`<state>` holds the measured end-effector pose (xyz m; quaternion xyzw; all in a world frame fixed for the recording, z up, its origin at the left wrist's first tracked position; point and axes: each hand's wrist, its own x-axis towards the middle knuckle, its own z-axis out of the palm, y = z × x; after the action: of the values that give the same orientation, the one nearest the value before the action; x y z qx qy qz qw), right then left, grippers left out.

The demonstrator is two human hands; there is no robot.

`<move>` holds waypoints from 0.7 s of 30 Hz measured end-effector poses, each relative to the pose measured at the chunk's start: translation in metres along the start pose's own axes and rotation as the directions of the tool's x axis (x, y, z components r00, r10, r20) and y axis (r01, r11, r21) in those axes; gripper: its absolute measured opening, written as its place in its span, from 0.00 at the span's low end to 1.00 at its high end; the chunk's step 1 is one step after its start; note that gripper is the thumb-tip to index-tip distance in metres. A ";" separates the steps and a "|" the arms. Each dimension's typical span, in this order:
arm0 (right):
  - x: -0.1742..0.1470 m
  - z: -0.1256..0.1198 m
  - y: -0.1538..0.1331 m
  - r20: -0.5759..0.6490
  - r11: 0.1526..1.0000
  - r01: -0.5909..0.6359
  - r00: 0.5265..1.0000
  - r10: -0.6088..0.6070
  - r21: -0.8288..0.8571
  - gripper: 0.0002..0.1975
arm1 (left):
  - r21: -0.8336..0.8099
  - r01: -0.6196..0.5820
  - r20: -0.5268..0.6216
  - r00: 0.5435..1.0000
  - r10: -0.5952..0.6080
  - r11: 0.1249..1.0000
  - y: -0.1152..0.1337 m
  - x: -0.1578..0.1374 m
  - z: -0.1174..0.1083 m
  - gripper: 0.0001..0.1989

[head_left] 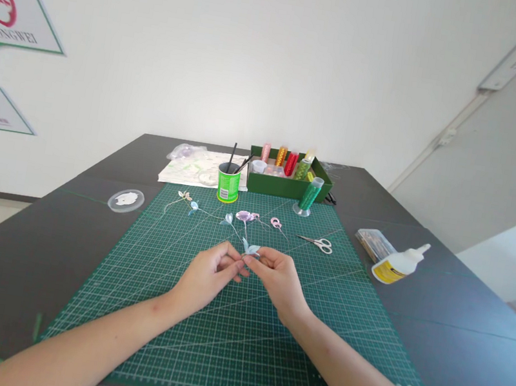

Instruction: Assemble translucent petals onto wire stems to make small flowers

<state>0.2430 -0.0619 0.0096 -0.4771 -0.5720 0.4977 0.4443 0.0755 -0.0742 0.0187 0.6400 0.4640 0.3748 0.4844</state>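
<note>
Above the cutting mat [226, 331], my left hand [212, 270] and my right hand [276, 278] meet at their fingertips. Between them they pinch the base of a small light-blue fabric flower [250, 248], its petals pointing up and away from me. The fingers of both hands are closed; the exact grip at the stem is too small to make out. Just beyond lie a pale-blue flower on a wire stem [228, 218], a lilac flower [244, 216], a pink ring-shaped piece [275, 222], another blue flower [194, 206] and a cream sprig [185, 195].
Small scissors [321, 244] lie right of the flowers. Behind stand a green can [228, 186] with dark sticks, a green thread spool [311, 195] and a green box [283, 188] of spools. A glue bottle [398, 265] leans on a clear case [374, 243]; a round dish [126, 200] sits left.
</note>
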 end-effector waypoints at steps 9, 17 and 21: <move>0.005 -0.007 -0.001 -0.071 0.999 -0.006 0.997 0.009 0.045 0.18 | 0.018 -0.042 0.000 0.999 0.042 0.999 -0.004 0.008 -0.008 0.11; 0.008 -0.015 -0.008 -0.115 0.998 0.007 0.993 0.000 0.056 0.16 | 0.373 -0.116 -0.230 0.950 0.213 0.920 0.006 0.046 -0.046 0.07; 0.009 -0.015 -0.006 -0.114 0.998 0.019 0.993 -0.012 0.060 0.15 | 0.585 -0.059 -0.315 0.902 0.294 0.809 0.021 0.085 -0.069 0.07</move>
<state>0.2555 -0.0511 0.0174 -0.4864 -0.5341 0.4833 0.4945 0.0404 0.0237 0.0584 0.7068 0.5777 0.3856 0.1340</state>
